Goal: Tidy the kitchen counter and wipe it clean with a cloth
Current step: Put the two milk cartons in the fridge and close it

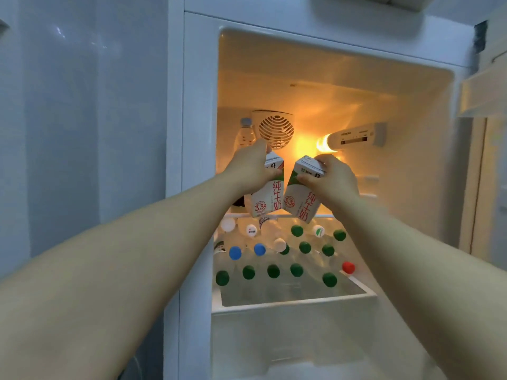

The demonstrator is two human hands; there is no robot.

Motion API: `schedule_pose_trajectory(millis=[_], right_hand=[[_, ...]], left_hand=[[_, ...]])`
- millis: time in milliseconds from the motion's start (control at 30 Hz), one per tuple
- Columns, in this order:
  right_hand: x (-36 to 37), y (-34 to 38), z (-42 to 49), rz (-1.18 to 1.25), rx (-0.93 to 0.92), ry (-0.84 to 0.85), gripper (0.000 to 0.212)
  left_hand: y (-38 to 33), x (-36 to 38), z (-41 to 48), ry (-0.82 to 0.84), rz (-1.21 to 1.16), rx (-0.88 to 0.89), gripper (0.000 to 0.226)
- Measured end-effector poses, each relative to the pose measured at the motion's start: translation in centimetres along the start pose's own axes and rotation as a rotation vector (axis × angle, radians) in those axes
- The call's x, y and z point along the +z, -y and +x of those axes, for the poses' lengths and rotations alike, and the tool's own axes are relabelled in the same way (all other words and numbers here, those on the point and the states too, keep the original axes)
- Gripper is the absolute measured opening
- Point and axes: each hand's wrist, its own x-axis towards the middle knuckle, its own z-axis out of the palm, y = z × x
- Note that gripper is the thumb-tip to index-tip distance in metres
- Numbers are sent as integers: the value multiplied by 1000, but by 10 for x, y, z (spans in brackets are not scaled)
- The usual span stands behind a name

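The fingers (pixel 307 178) of the right hand (pixel 334 179) are curled over the top of the right carton (pixel 301 201), thumb on the near face, a firm grip from above. The left hand (pixel 252 168) does the same with the left carton (pixel 267 198), wrapped round its upper part. Both hold from the top, I'd say so the bases stay free to land first.

The two milk cartons hang almost touching, bases level with the front edge of the glass shelf (pixel 326 216). The left one stands near upright; the right one tips its top toward 1 o'clock, probably to get under the lamp (pixel 323 145) at its 1 o'clock. Below, at 6 o'clock, capped bottles (pixel 248 272) fill the lower level, so the upper shelf is where there's room.

All this happens inside the open fridge (pixel 200 105). The counter and cloth are out of sight, so this looks like the tidying half, wiping not begun.
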Motion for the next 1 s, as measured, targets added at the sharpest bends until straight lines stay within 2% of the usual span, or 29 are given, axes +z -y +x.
schedule_pose_trajectory(millis=[300,433,533,600,667,833,900,1000], right_hand=[[27,-20,54,-179,-12,93,43],[34,-25,61,-208,-37,114,32],[34,-25,64,-139,5,150,44],[37,-27,63,-74,58,164,57],[41,-32,59,-50,85,192,60],[49,-47,50,26,133,163,59],[55,-52,48,25,181,188,56],[66,-59,41,27,213,196,52]], left_hand=[[23,42,50,-56,184,-112,45],[24,53,65,-9,367,-54,48],[26,56,67,36,511,-56,52],[29,60,67,29,400,-138,55],[32,66,64,-18,244,-202,64],[40,84,50,-285,-183,-313,85],[46,94,44,-337,-279,-345,73],[55,106,33,-407,-174,-348,50]])
